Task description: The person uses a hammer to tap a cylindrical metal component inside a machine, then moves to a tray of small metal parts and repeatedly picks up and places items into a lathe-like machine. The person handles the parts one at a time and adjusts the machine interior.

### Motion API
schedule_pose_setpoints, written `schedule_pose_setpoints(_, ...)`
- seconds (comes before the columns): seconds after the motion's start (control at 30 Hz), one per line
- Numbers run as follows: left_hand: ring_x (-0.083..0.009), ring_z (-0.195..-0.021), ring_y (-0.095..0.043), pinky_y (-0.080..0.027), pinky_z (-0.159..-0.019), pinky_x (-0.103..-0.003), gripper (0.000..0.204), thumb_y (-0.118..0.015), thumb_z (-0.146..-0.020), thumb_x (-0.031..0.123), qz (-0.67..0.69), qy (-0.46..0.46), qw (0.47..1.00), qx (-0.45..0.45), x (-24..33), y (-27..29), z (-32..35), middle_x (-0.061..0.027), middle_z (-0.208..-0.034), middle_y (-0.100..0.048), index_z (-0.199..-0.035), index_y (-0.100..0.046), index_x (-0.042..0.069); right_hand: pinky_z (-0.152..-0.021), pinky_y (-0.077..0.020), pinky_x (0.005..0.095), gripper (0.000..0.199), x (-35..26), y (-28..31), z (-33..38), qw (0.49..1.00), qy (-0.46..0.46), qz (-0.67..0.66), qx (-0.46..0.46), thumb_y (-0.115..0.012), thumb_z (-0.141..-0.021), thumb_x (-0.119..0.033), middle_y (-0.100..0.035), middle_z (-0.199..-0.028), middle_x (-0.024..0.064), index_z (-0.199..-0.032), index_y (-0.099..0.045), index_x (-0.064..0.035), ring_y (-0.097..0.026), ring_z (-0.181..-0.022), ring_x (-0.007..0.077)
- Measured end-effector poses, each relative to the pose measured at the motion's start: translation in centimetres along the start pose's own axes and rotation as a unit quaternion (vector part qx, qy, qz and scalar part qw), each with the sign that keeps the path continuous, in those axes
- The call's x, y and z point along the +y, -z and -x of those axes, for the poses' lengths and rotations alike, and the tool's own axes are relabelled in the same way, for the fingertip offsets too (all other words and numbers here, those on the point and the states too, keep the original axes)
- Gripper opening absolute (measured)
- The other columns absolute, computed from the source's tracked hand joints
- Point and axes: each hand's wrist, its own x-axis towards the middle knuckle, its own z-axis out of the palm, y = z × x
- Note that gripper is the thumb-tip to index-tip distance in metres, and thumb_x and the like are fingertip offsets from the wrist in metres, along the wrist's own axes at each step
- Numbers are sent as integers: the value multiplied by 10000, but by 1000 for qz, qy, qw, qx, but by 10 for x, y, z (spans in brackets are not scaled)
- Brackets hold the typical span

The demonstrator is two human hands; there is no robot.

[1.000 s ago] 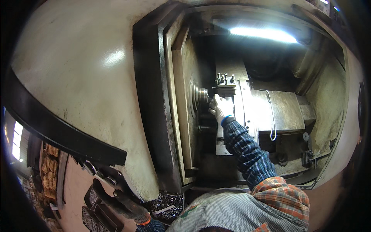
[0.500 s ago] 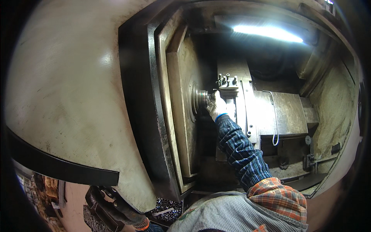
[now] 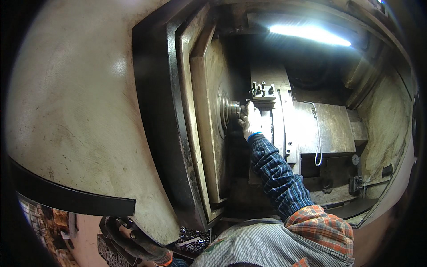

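My right hand, in a white glove with a blue cuff, reaches into a lathe. Its fingers are closed at the front of the round metal chuck, on a small metal part that they mostly hide. Just beyond that hand stands the tool post, with several upright bolts. Low at the left, my left hand wears a dark glove with an orange cuff. Its fingers curl beside the door's lower corner, around something dark I cannot make out.
A tray of small metal rings sits by my waist. Near my left hand is a dark box of thin metal pieces. The machine's pale door fills the left side. A white looped cord hangs over the carriage, below a bright lamp.
My right hand stays at the chuck, its fingers shifted only slightly. My left hand has moved a little at the door's lower corner. The view has tilted slightly.
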Motion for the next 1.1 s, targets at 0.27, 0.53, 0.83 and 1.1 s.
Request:
schedule_pose_setpoints(0.27,-504,-1173,-573,-602,-837,-539,462,-284,-1093,280,-69,-4,997,35,-2,-7,-4,-379,-1413,-387,-1479,-275,28,-903,-448,422,493,-3,3,2,1000,-3,14,-6,-551,-991,-473,-589,-1214,45,-1324,-467,-119,-572,-1060,191)
schedule_pose_setpoints(0.53,-487,-1189,-578,-600,-868,-527,502,-342,-1081,297,-99,14,994,43,-10,-16,3,-375,-1389,-428,-1463,-298,-27,-838,-510,357,440,0,9,1,998,13,61,-13,-566,-998,-395,-617,-1168,65,-1311,-494,-95,-607,-1023,193)
schedule_pose_setpoints(0.83,-404,-1259,-501,-477,-998,-482,620,-364,-1058,419,166,323,924,119,-13,-25,35,-257,-1422,-456,-1489,-313,-24,-826,-514,323,537,15,19,-18,998,28,58,-12,-562,-995,-498,-645,-1130,111,-1315,-541,-68,-635,-963,199)
schedule_pose_setpoints(1.1,-498,-1182,-562,-558,-848,-539,614,-384,-1057,436,-7,64,988,141,-15,-13,-1,-359,-1401,-430,-1540,-233,89,-682,-484,312,409,9,5,-1,994,-15,-102,21,-560,-1002,-442,-632,-1067,62,-1182,-570,-75,-611,-884,185)
